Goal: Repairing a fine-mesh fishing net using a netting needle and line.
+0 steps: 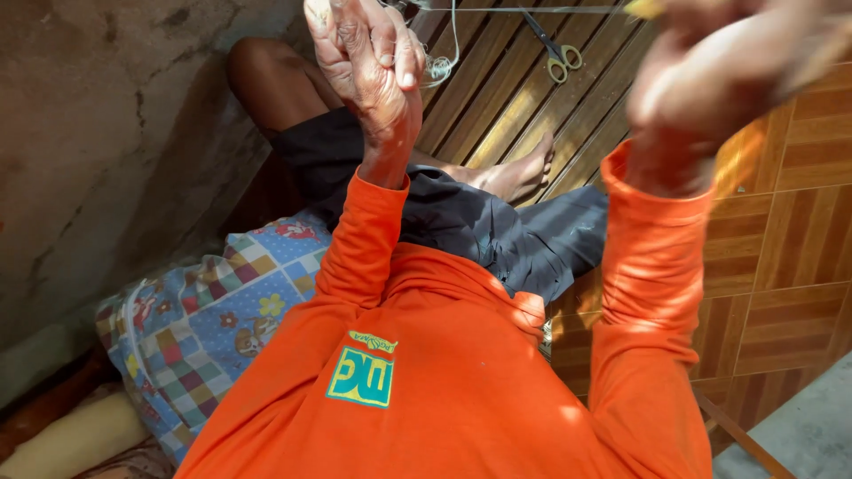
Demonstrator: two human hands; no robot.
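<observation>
Left hand: while it is raised in front of the chest, the left hand point(368, 66) pinches a thin pale string point(444, 53) in a narrow grip of thumb and fingers.
Right hand: the right hand point(719, 80) is blurred, closed around something yellow point(643, 9); I cannot tell what it is.
String: it runs taut between the hands, with a small tangle just beside the left fingers.
Scissors: yellow-handled scissors point(555, 53) lie on the wooden floor point(781, 248), beyond the bare foot point(519, 173).
Cushion: a patterned cushion point(209, 324) lies beside the wall point(106, 133).
</observation>
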